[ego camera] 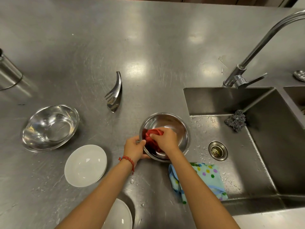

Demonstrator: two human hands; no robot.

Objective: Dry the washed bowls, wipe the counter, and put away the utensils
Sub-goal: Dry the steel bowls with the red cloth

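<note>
A small steel bowl [173, 123] stands on the steel counter [148, 47] beside the sink. My left hand [134, 147] grips its left rim. My right hand [165, 138] is inside the bowl, pressing a red cloth [151, 138] against its inner wall. A larger steel bowl [49, 128] sits tilted at the left. One white bowl [85, 165] lies in front of it, and a second white bowl [122, 215] shows at the bottom edge, partly hidden by my left forearm. A fork and spoon [114, 93] lie together behind the small bowl.
The sink [247, 146] with its drain [217, 150] opens at the right, a steel scourer [236, 120] inside it and the tap [244, 76] behind. A blue dotted cloth [209, 177] hangs over the sink's near edge. A steel canister [8, 73] stands far left. Water drops dot the counter.
</note>
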